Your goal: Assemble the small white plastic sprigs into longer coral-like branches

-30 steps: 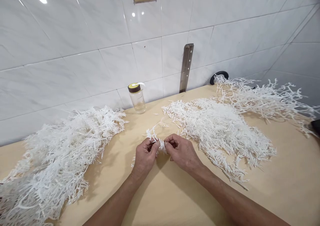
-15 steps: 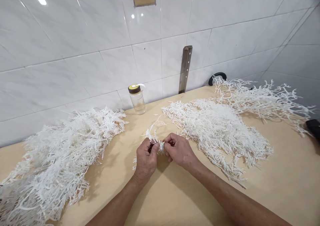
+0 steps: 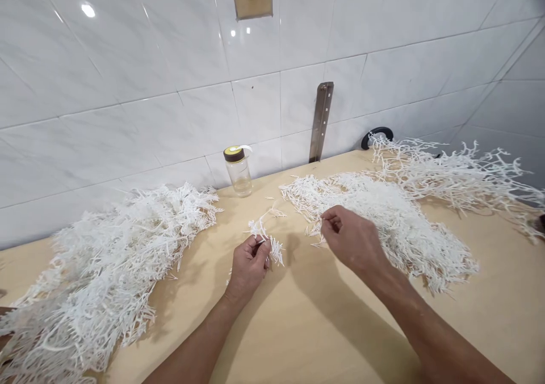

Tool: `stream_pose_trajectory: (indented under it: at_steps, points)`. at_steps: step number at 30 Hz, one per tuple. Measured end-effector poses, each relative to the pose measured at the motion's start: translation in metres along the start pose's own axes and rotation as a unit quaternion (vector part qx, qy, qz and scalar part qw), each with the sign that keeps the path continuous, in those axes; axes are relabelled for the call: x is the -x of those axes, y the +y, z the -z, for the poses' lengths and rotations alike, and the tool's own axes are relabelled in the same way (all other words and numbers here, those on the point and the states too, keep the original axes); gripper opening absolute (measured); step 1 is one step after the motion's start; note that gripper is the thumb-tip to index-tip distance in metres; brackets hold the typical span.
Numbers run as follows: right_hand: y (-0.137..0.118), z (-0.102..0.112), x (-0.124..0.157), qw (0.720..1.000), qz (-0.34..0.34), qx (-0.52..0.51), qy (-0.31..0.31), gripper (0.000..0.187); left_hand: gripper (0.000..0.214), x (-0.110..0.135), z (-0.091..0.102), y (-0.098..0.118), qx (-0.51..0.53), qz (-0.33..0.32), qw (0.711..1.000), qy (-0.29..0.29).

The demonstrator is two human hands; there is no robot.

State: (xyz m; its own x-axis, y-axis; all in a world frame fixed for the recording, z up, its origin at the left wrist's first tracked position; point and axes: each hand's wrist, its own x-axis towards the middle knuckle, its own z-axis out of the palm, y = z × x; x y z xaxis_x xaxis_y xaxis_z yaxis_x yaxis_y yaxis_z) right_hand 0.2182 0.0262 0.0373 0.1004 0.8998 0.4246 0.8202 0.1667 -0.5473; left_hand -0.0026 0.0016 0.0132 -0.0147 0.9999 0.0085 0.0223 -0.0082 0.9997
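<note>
The left grip (image 3: pixel 248 264) pinches a white sprig (image 3: pixel 276 251), the right grip (image 3: pixel 352 239) beside white strands (image 3: pixel 404 216).

The person's two hands (image 3: pixel 247 268) (image 3: pixel 355 241), three white heaps (image 3: pixel 123 265) (image 3: pixel 404 216) (image 3: pixel 460 171), one bottle (image 3: pixel 239 175) and one metal strip (image 3: pixel 321 126) are visible.

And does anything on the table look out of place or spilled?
Slightly: a few white strands lie on the table just outside the white heap by the right hand, so they look stray. Nothing else stands out.
</note>
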Motion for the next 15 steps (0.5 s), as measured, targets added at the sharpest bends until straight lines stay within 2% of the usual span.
stream_pose_trajectory:
  at_steps: [4, 7, 9, 11, 13, 15]
  points:
    - [0.015, 0.021, -0.008, 0.991, 0.016, 0.115, 0.062, 0.024, 0.04, 0.0, 0.001, 0.004, 0.015, 0.024, 1.0, 0.005]
    - [0.005, 0.019, -0.003, 0.995, 0.025, 0.067, 0.076, 0.024, 0.04, 0.001, 0.0, 0.004, 0.015, 0.025, 1.0, 0.003]
    - [-0.012, 0.01, 0.006, 0.998, 0.039, -0.043, 0.014, 0.02, 0.039, 0.001, 0.0, 0.003, 0.013, 0.02, 1.0, 0.001]
    - [-0.029, -0.002, 0.016, 0.986, 0.032, -0.132, -0.099, 0.018, 0.038, 0.001, 0.0, 0.001, 0.011, 0.014, 1.0, 0.003]
    - [-0.041, -0.013, 0.025, 0.974, 0.033, -0.17, -0.143, 0.018, 0.036, 0.001, 0.0, -0.001, 0.005, 0.008, 1.0, 0.004]
    - [-0.047, -0.021, 0.031, 0.97, 0.028, -0.184, -0.155, 0.017, 0.033, 0.001, 0.001, -0.002, -0.003, 0.004, 1.0, 0.0]
